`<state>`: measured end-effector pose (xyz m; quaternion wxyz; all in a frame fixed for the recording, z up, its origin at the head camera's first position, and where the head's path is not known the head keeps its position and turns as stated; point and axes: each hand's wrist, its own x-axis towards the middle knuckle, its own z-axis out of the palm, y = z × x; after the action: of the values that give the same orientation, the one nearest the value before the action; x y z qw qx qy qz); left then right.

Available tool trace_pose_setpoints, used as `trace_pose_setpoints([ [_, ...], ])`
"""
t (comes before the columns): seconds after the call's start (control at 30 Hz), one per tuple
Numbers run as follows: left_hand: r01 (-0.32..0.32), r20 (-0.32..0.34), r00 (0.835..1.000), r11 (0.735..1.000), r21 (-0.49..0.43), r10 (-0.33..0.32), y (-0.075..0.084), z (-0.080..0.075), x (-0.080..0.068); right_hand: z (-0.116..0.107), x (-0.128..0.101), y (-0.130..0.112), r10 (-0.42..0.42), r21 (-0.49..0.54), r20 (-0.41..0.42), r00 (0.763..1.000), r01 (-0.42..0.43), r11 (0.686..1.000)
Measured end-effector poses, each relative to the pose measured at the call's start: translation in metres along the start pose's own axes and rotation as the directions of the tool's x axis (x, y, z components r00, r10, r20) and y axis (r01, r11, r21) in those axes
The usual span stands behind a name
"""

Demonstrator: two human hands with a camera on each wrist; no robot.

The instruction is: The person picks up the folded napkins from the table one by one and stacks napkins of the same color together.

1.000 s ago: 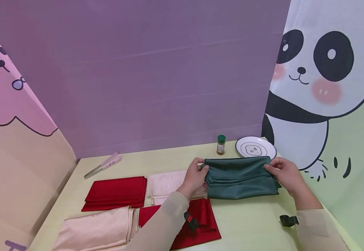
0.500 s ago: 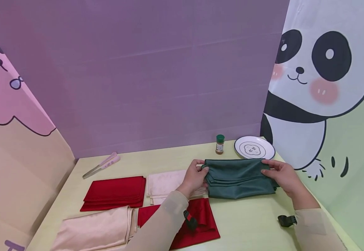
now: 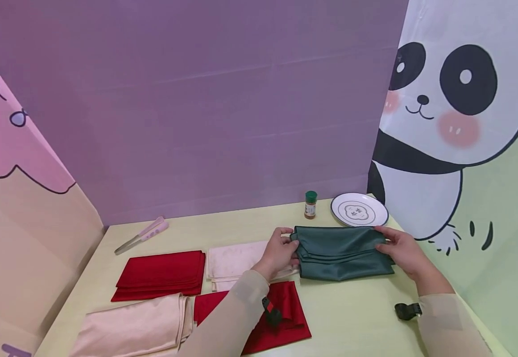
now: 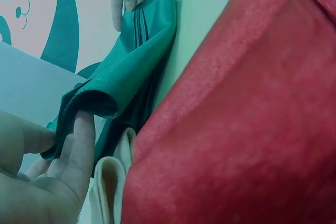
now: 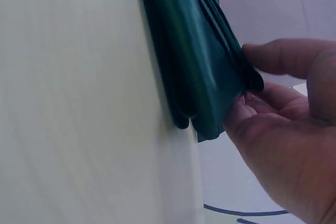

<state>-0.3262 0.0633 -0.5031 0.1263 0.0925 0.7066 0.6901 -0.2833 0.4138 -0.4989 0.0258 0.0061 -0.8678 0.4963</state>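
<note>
Left grip (image 3: 278, 255) and right grip (image 3: 403, 252) pinch opposite ends of a folded, dark-green satiny cloth (image 3: 343, 254), right side of pale-yellow worktop (image 3: 343, 312), near side of round white plate (image 3: 339, 210). Likely squaring folds; next move calls for even tension.

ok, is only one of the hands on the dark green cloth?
No, the left hand and right hand grip opposite ends of the dark green cloth.

Purple backdrop (image 3: 241, 109), perhaps cloth; panda-print wall (image 3: 477, 153); pale table (image 3: 348, 315).
</note>
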Motion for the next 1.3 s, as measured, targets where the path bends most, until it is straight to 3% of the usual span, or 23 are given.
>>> trace_pose_setpoints([
  [0.1, -0.008, 0.017, 1.000, 1.000, 0.004, 0.008, -0.002, 0.002, 0.000, -0.003, 0.001, 0.002, 0.001, -0.050, -0.032, 1.000, -0.002, 0.999],
  [0.27, -0.028, 0.031, 0.999, 0.999, 0.016, 0.028, -0.002, 0.004, 0.000, -0.007, 0.001, 0.005, 0.022, -0.034, -0.052, 0.998, -0.024, 0.999],
  [0.53, -0.026, -0.013, 1.000, 0.999, 0.030, 0.027, -0.003, 0.006, 0.004, -0.008, 0.000, 0.005, 0.007, 0.037, -0.056, 0.998, -0.005, 0.999],
  [0.87, -0.031, -0.046, 0.998, 0.996, 0.079, 0.035, -0.002, 0.013, 0.004, -0.011, 0.000, 0.007, 0.009, -0.014, -0.102, 0.995, -0.010, 1.000],
  [1.13, -0.054, -0.071, 0.995, 0.988, 0.147, 0.065, -0.003, 0.017, 0.007, -0.011, 0.002, 0.008, 0.009, -0.040, -0.123, 0.992, -0.014, 0.999],
  [1.3, -0.065, -0.093, 0.991, 0.958, 0.281, 0.094, -0.006, 0.016, 0.012, -0.012, 0.001, 0.010, 0.028, -0.015, -0.125, 0.992, -0.031, 0.999],
])
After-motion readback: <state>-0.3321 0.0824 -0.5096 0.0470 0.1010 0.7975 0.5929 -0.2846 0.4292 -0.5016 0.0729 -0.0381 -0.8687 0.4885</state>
